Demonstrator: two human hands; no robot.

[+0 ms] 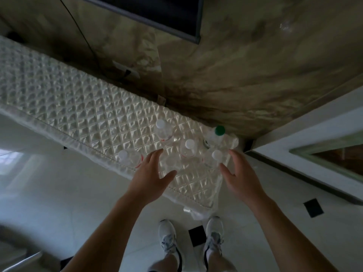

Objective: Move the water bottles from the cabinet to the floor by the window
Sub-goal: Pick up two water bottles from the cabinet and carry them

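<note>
Head view: left hand (pixel 152 176), right hand (pixel 238 178) spread apart, empty, flanking water bottles (pixel 189 148) on cabinet (pixel 78 107).

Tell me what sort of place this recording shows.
Most likely a living room in a home. A long cabinet under a quilted cover stands against a marble-look wall. A dark flat screen hangs above it, and the floor is glossy pale tile.
</note>
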